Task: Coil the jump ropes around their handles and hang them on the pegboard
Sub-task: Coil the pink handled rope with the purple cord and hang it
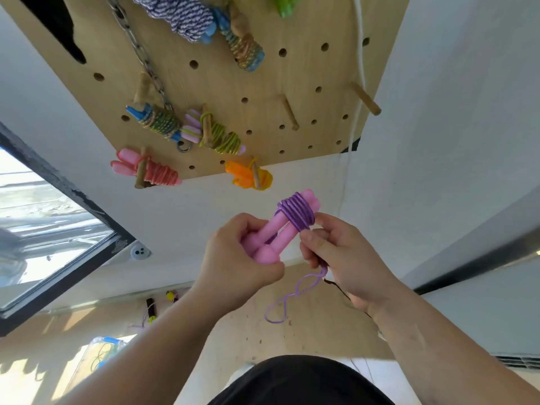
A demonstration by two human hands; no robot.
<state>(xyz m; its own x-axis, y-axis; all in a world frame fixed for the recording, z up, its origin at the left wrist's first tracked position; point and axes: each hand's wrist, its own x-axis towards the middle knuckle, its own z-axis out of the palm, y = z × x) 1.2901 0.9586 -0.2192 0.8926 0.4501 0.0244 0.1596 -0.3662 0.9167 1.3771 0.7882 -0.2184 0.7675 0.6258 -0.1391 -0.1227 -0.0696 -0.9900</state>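
Gripping pink handles (273, 232) in left hand (236, 255), right hand (339, 252) fingers (317, 244) pinching purple rope (298, 213)

black top (301, 381) (plain fabric); left forearm (163, 346), right forearm (438, 346) bare

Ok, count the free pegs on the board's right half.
2: one peg mid-board, another peg near the right edge. The board is cut off above, so more may be hidden.

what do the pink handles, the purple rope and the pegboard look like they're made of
Pink handles: likely foam or soft plastic, matte, no glare. Purple rope: seemingly vinyl or plastic cord, glossy highlights along its coils. Pegboard: light wood, probably plywood, faint grain, unpainted, drilled holes.
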